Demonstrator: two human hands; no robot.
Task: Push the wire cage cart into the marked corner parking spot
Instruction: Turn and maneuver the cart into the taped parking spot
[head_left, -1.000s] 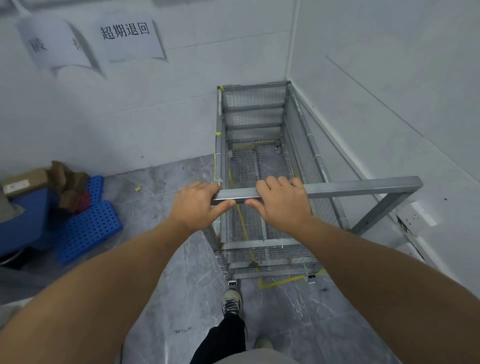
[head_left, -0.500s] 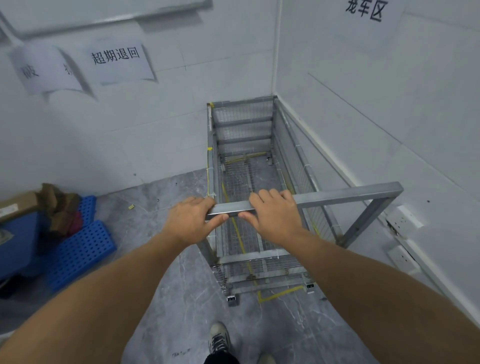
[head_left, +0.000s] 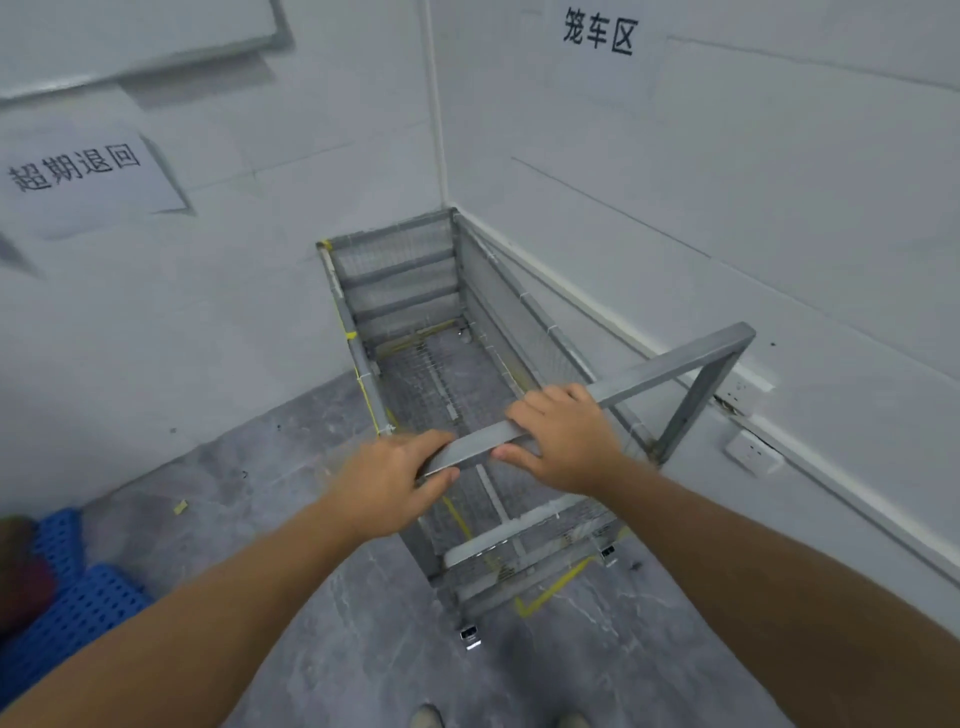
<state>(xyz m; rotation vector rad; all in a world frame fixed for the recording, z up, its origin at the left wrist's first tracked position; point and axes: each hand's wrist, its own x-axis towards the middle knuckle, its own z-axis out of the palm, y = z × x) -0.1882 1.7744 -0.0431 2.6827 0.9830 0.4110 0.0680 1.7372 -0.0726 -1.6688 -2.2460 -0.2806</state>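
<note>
Both hands are wrapped on the cart's top bar as I look down into the corner: my left hand (head_left: 387, 480) closes round the bar's near end, thumb under and fingers over, while my right hand (head_left: 563, 439) lies over the bar (head_left: 670, 366) just beside it, fingers curled across the top and thumb tucked below. The cart (head_left: 415, 306) stands deep in the corner, its far end against the back wall (head_left: 260, 312) and its long side close along the right wall (head_left: 727, 208), under a sign (head_left: 597, 34). Yellow floor tape (head_left: 553, 590) shows at the near end, with the cart's near frame sitting just about on it; a caster (head_left: 470, 636) pokes out beyond the line on the left. By my reading the push is nearly finished. To close it well I would press evenly through both palms, low and straight, and nudge the near left corner rightward so the wheels settle inside the tape, easing off before the frame knocks the wall sockets (head_left: 753, 454).
</note>
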